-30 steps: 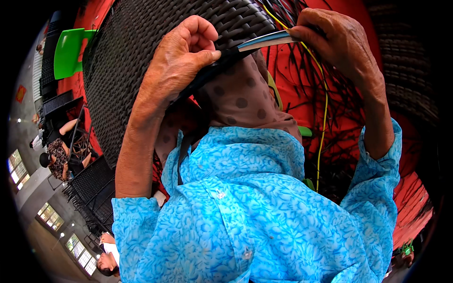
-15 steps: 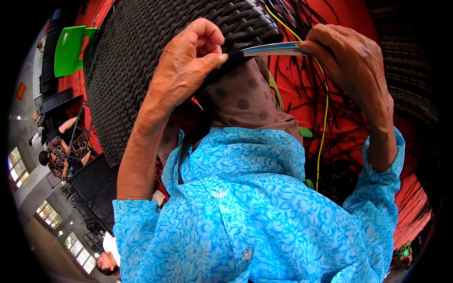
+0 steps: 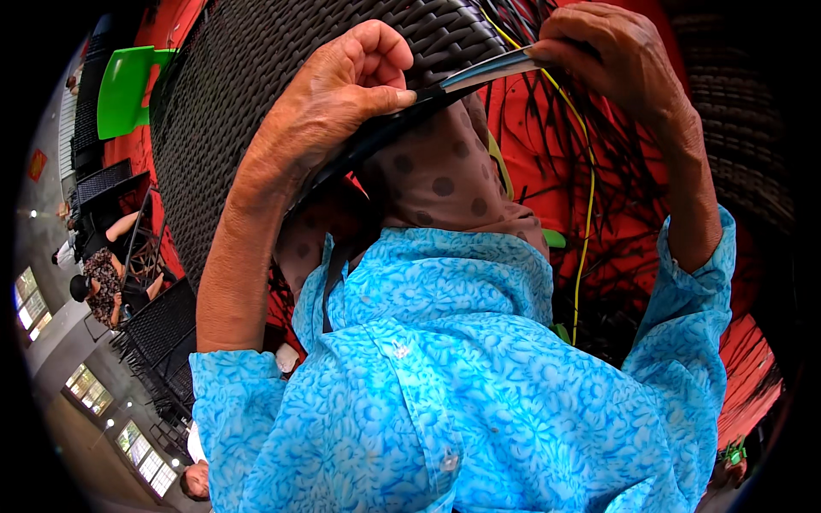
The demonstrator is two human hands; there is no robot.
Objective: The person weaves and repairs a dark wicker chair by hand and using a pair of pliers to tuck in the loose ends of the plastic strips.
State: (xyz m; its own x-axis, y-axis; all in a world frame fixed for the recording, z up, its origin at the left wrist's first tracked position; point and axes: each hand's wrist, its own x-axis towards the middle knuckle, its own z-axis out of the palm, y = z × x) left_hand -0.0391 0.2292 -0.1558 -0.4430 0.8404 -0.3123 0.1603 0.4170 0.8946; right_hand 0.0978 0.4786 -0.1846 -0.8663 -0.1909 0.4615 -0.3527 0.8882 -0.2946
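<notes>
A large dark woven rattan panel (image 3: 256,94) lies tilted across my lap, its black edge facing me. My left hand (image 3: 342,90) is at that edge, fingers curled in and thumb pressed down on the rim. From just beside the thumb, a flat shiny strip (image 3: 487,70) runs up to the right, catching bluish-white light. My right hand (image 3: 607,64) pinches the strip's far end between thumb and fingers. The strip looks taut; its end inside the fingers is hidden.
Loose black strands (image 3: 620,197) lie tangled on a red ground sheet (image 3: 534,162) at right, crossed by a yellow cord (image 3: 590,201). A green chair (image 3: 124,94) stands at far left. Beyond it, a person (image 3: 103,282) sits among dark woven furniture.
My right hand has moved up and slightly left, so the strip slants upward more steeply. My left hand has stayed at the panel's edge, its forearm shifting a little left.
</notes>
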